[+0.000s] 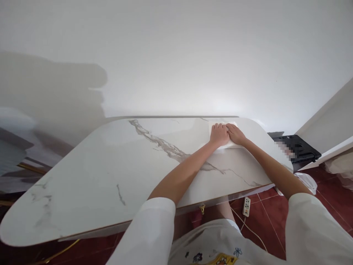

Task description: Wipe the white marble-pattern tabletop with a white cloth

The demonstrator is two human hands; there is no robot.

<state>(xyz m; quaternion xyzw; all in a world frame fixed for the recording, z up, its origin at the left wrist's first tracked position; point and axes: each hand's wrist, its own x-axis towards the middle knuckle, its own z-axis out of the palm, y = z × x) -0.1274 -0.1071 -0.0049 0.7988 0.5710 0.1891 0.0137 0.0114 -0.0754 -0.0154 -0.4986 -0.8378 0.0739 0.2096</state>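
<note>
A folded white cloth [229, 144] lies near the far right part of the white marble-patterned table [110, 173]. My left hand [220, 134] presses on it with the fingers curled down. Against its right side, my right hand [235, 134] also bears down on the cloth, its fingers bent and held together. The two hands touch each other. Most of the cloth's middle is hidden beneath them; its edges show around the hands. Both arms reach forward over the tabletop.
A pale wall [176, 59] stands behind the table. Right of the table are a black plastic item [305, 147] and a white bag [307, 182]. A power strip [246, 207] with a cable rests on the red tiled floor [271, 221].
</note>
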